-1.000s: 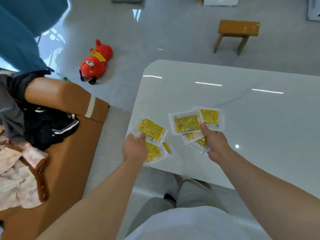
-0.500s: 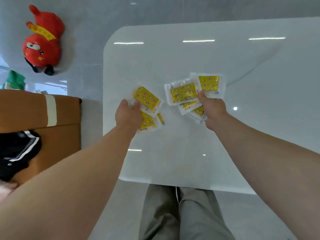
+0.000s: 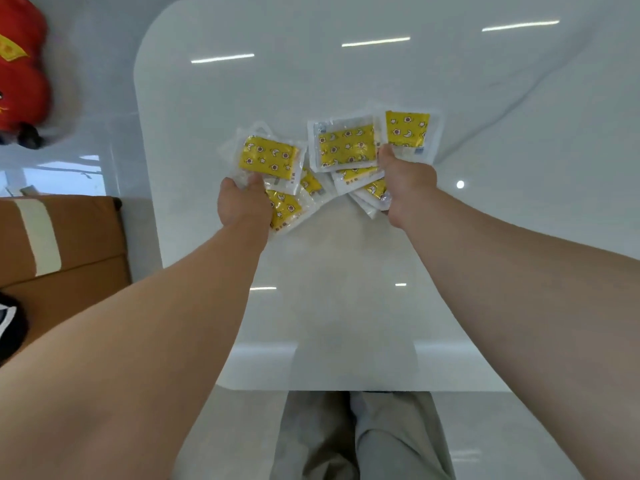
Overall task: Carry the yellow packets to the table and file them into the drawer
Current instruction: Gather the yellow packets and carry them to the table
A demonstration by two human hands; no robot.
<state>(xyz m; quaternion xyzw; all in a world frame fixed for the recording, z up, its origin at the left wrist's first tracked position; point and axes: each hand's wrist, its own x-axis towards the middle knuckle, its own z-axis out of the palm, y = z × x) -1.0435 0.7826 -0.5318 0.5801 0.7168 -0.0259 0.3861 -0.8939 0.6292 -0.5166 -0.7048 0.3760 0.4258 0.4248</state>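
Above the desk (image 3: 311, 81), my left grip (image 3: 242, 204) pinches three yellow packets (image 3: 268, 157), my right grip (image 3: 405, 181) at least four; both fans spread face-up toward the desk's far edge.

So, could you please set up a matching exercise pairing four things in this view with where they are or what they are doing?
Things:
1. red toy
2. brown box
3. left hand
4. right hand

Descriptions:
A. grips yellow packets nearer the middle of the table
B. lies on the floor, upper left
C. grips other yellow packets nearer the table's left edge
D. sits left of the table, a pale strip across it

Pairs: 1-B, 2-D, 3-C, 4-A
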